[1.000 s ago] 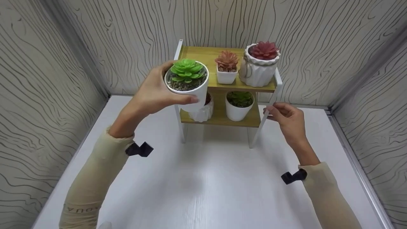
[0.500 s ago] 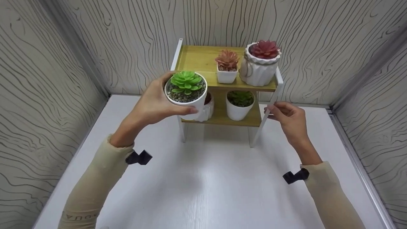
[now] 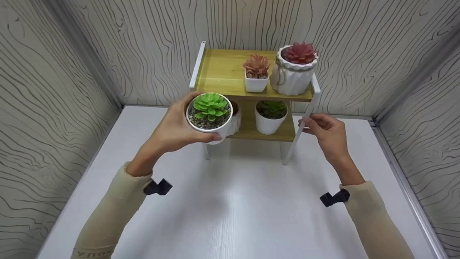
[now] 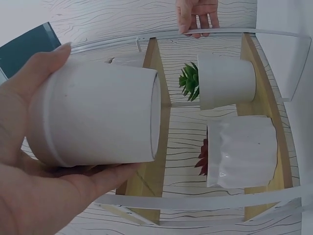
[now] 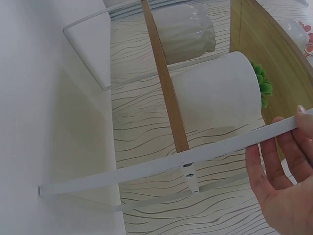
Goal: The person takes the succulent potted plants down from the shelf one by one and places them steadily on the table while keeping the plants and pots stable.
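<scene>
My left hand (image 3: pixel 176 124) grips a round white pot (image 4: pixel 98 112) by its side, thumb in front. In the head view a bright green succulent (image 3: pixel 210 107) sits in that pot among small pebbles. The pot is in front of the left side of a two-tier wooden shelf (image 3: pixel 222 73), overlapping its lower board. With thumb and fingertips my right hand (image 3: pixel 329 135) pinches the white metal frame (image 5: pixel 220 147) on the shelf's right side. On the lower board a white pot with a green plant (image 3: pixel 271 120) stands beside a ridged white pot (image 4: pixel 242 152) holding a dark red succulent.
Up on the top board, a small square pot with a pinkish succulent (image 3: pixel 256 82) stands next to a larger ridged pot (image 3: pixel 293 79) with a red one. The shelf's legs rest on a white table (image 3: pixel 233 201). Wood-grain patterned walls (image 3: pixel 151 46) enclose it.
My left hand has lowered the potted succulent from the top board's front edge to the lower board's height and toward me. The right hand keeps its hold on the frame.
</scene>
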Demonstrator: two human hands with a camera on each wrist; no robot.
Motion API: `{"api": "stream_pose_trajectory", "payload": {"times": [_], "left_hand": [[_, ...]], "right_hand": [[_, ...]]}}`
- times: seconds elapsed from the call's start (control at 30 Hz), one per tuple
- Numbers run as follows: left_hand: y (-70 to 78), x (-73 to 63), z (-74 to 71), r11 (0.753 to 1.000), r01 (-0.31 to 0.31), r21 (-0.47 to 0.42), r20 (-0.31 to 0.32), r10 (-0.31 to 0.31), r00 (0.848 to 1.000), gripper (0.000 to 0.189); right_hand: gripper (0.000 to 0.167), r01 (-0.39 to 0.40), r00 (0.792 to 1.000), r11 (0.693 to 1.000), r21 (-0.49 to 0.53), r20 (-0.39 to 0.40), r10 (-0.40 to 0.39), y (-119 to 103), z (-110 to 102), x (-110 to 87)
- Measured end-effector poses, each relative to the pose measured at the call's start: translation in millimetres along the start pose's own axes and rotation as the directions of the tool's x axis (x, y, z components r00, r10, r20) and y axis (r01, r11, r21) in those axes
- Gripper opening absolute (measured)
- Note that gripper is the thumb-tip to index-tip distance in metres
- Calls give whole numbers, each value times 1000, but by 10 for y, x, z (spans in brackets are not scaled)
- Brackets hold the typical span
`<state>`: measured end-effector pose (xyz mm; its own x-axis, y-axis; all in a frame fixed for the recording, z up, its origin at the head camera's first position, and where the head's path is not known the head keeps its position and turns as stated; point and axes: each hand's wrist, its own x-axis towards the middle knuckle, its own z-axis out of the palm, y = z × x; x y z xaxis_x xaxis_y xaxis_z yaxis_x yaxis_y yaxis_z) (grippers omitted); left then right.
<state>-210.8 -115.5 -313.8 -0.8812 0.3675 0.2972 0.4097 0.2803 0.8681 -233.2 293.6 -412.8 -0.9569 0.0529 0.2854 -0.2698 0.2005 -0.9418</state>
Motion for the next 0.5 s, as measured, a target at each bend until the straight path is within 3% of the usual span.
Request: {"api": "stream_pose_trajectory", "payload": {"times": [0.5], "left_hand": [[-210,-104,57,999,31,40,28,-32,999,100]], "right_hand": [[38,2,1000,1000,21,6,-2,2,1,2]]}}
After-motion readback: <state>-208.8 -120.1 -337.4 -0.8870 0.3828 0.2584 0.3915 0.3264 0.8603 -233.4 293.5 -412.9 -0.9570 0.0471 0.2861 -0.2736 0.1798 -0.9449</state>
